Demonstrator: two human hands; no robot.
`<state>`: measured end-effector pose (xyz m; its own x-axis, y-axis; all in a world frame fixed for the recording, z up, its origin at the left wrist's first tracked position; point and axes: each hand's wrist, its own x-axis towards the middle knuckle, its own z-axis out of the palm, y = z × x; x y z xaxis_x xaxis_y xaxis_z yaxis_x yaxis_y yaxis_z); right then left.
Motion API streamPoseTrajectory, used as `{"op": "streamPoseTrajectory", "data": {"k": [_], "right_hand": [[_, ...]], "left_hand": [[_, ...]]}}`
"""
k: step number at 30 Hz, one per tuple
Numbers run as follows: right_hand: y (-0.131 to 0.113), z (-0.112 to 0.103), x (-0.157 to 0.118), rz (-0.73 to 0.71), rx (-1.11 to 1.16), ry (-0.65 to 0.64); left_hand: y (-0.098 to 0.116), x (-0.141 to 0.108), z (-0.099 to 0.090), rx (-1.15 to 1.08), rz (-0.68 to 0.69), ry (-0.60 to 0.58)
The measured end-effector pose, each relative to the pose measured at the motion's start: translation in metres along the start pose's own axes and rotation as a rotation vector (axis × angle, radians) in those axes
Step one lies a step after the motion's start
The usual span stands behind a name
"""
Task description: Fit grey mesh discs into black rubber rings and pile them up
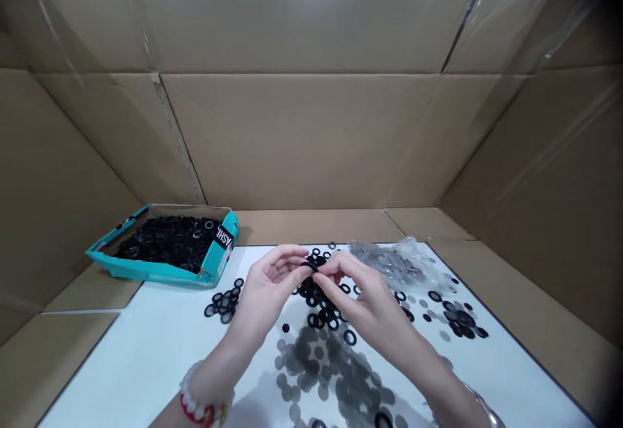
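A small black ring (310,266) is pinched between the fingertips of my left hand (273,280) and my right hand (361,287), above the middle of the white table (165,344). Beneath and behind my fingers lies a heap of black rings (316,295), partly hidden by the hands. Nearer to me, many thin grey translucent discs (311,363) are spread over the table. One loose black ring (350,337) sits below my right hand, and a small black disc (285,328) is between my wrists.
At the back left stands a teal box (160,272) full of black rings. A small group of rings (226,301) lies left of my left hand. A clear plastic bag (402,262) is at the back right, near black discs (462,321). Cardboard walls (302,142) surround the table.
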<state>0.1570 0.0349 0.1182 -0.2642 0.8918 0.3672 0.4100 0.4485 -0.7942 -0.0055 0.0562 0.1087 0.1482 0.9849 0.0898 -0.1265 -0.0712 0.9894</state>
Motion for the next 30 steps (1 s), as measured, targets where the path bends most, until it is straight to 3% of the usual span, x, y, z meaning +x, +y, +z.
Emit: {"op": "streamPoseTrajectory", "data": {"k": [5, 11, 15, 18, 22, 25, 28, 30], "right_hand": [[0.005, -0.003, 0.004, -0.049, -0.028, -0.018], [0.001, -0.012, -0.001, 0.028, -0.193, -0.179], [0.001, -0.013, -0.001, 0.041, -0.227, -0.187], [0.003, -0.014, 0.002, 0.013, -0.167, -0.137], [0.004, -0.016, 0.004, -0.025, -0.155, -0.137], [0.003, -0.015, 0.003, 0.002, -0.181, -0.126], [0.0, -0.011, 0.001, 0.039, -0.199, -0.107], [-0.001, -0.009, 0.0, 0.055, -0.195, -0.091]], "left_hand": [[-0.003, 0.002, -0.002, -0.02, -0.058, -0.179], [-0.001, 0.004, -0.014, 0.471, 0.267, -0.25], [-0.002, 0.001, -0.01, 0.511, 0.289, -0.152], [-0.003, 0.0, -0.004, 0.265, 0.131, -0.073], [-0.006, 0.001, -0.001, 0.099, -0.016, -0.113], [-0.007, -0.002, 0.0, 0.237, 0.063, -0.116], [-0.008, -0.005, 0.002, 0.487, 0.254, 0.004], [-0.008, -0.006, 0.003, 0.532, 0.303, 0.044]]}}
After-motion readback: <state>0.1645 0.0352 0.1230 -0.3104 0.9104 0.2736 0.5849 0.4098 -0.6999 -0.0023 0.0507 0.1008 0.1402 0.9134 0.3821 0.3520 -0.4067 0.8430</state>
